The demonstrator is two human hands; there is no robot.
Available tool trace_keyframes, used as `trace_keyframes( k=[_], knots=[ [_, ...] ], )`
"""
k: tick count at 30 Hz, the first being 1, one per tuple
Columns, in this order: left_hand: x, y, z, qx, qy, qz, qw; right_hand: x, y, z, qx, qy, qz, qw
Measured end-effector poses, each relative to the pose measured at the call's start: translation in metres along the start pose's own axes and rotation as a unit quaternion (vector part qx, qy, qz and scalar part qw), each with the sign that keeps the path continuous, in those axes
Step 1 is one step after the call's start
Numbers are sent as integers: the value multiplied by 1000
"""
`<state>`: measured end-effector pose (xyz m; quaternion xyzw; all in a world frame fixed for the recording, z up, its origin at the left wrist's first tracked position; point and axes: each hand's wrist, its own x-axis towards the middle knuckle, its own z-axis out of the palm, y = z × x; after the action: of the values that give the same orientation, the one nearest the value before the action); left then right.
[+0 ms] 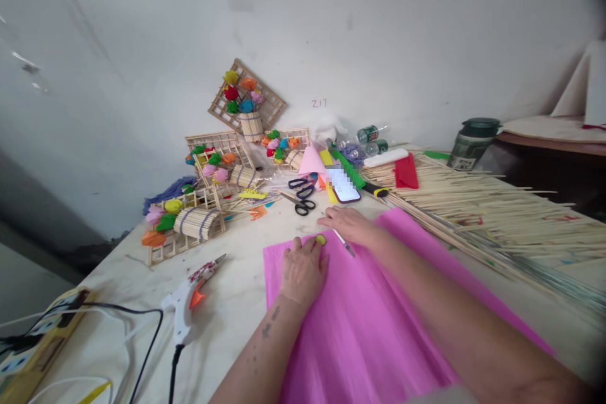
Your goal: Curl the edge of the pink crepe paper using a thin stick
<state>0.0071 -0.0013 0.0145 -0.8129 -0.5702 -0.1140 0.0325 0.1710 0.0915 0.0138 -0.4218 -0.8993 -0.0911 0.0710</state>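
A large sheet of pink crepe-like paper (350, 315) spreads over the table in front of me. My left hand (303, 271) lies on its left part, palm down with the fingers apart. The fingertips touch or nearly touch a small round yellow-green piece (320, 239) near the paper's far edge. My right hand (348, 224) rests at that far edge, fingers stretched out to the left. A slim white pen-like tool (343, 243) with a dark tip slants out from beneath this hand, over the paper. Whether the fingers grip it or it simply lies there, I cannot tell.
Scissors (303, 202) and a phone (344, 185) lie beyond the paper. A corded glue gun (182, 306) and a power strip (45, 341) are at left. Behind stand stick frames with paper flowers (184, 221). Thin wooden sticks (454, 202) and a dark bottle (473, 142) are at right.
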Motion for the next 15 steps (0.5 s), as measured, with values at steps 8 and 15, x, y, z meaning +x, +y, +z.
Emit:
trace_keyframes(
  k=[8,15],
  knots=[
    [0,-2,2,3,16,14,1000,3,10,-10,104,48,159,981],
    [1,-1,-1,7,17,17,1000,14,66,-10,154,91,359,916]
  ],
)
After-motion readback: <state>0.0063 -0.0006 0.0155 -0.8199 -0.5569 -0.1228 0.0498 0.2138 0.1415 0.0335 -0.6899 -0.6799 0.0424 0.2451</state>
